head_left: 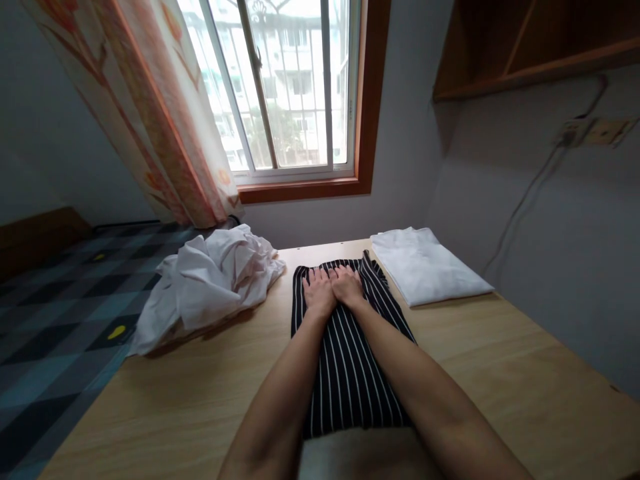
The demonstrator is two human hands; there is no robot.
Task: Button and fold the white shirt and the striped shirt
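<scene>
A black garment with thin white stripes point(350, 373) lies folded into a long panel on the wooden table. Near its far end, my left hand point(319, 292) rests flat on the cloth with fingers spread. Right beside it, touching or nearly so, my right hand point(347, 285) also presses down with its fingers stretched out. Neither hand grips the fabric. At the far right corner of the garment a bit of cloth sticks up. My forearms cover parts of both its long sides.
A crumpled white cloth point(210, 280) lies at the table's left edge. A neatly folded white cloth point(430, 267) sits at the back right. Left of the table point(240, 387) is a bed with a checked cover point(45, 347). A power cord point(520, 207) hangs along the right wall.
</scene>
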